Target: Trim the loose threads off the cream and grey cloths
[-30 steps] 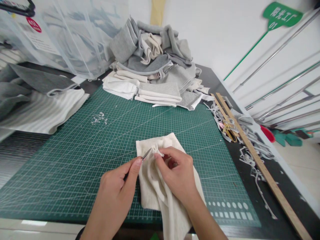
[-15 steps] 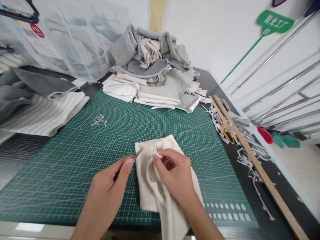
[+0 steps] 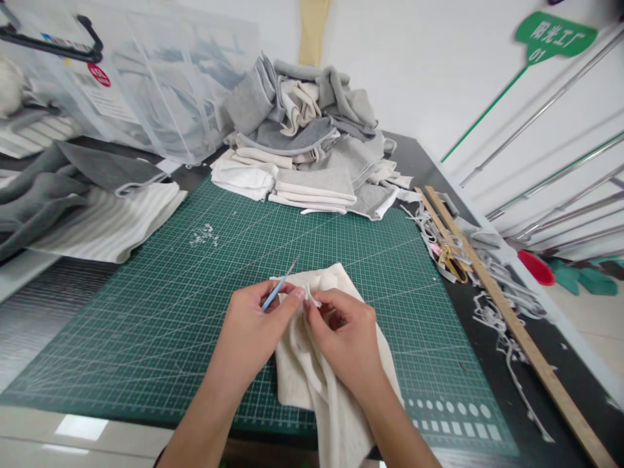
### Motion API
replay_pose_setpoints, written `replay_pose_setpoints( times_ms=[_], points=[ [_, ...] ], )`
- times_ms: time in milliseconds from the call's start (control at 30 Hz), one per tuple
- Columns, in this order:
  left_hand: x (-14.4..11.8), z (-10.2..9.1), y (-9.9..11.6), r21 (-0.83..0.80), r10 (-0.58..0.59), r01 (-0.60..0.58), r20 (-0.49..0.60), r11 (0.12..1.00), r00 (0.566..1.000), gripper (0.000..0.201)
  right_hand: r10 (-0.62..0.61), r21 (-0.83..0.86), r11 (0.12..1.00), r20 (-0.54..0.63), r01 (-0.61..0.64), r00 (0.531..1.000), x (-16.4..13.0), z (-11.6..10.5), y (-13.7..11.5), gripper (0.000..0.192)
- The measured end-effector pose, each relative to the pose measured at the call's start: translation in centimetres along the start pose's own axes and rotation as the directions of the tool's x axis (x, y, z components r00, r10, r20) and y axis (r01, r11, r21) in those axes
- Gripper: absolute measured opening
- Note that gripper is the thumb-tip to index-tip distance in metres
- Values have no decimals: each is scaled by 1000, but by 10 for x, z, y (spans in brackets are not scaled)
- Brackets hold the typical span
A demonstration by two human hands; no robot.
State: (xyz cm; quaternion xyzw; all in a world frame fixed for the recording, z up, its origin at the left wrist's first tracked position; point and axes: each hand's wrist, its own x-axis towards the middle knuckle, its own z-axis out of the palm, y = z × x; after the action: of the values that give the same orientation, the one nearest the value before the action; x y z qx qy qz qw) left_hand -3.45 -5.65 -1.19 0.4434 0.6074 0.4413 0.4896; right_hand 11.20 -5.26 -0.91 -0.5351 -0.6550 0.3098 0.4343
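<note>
A cream knit cloth [image 3: 297, 383] lies on the green cutting mat, partly folded, with one end hanging over the front edge. Between thumb and fingers, my left hand [image 3: 258, 325] holds a slim blue tool [image 3: 273, 294] with a pointed metal tip, which points up and away. The same thumb and fingertip meet at a small white frayed bit [image 3: 312, 298] of the cloth. My right hand [image 3: 348, 335] is closed in a pinch on the cloth beside that bit. The fingertips of both hands nearly touch, and the exact grip is partly hidden.
Folded grey and cream cloths [image 3: 312, 185] are piled at the back. More cloth [image 3: 112, 214] lies at left, before a clear plastic bin [image 3: 160, 97]. White scraps [image 3: 203, 235] dot the mat [image 3: 160, 312]. Gold-handled scissors [image 3: 453, 265], fabric strips and a wooden ruler [image 3: 507, 325] lie at right.
My left hand has moved right to meet my right hand at the frayed bit. The tool has swung more upright, exposing its blue body. The view has shifted slightly.
</note>
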Motion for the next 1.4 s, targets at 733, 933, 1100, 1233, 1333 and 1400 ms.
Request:
replay_pose_setpoints(
  times_ms=[733,933,1100,1233,1333,1400],
  points=[
    [5,6,1,-75,-65,62,-38,995,997,30,7,-15,1000,21,-6,1000,-2,-1,0,10],
    [6,6,1,-191,-107,101,-23,976,994,26,5,-10,1000,23,-5,1000,-1,-1,0,10],
    [6,5,-1,-218,-93,81,-46,973,995,23,3,-9,1000,15,-3,1000,-1,-1,-1,10],
    [3,0,-4,-124,-63,56,-51,991,997,23,16,-11,1000,6,-16,1000,-1,-2,-2,10],
    [1,-6,-5,-18,-39,37,-94,999,995,25,29,-22,999,-7,-29,1000,-1,-2,-1,9],
    [0,-11,-4,4,-37,38,-97,999,995,27,33,-25,999,-5,-33,999,-1,-2,0,8]
  ],
)
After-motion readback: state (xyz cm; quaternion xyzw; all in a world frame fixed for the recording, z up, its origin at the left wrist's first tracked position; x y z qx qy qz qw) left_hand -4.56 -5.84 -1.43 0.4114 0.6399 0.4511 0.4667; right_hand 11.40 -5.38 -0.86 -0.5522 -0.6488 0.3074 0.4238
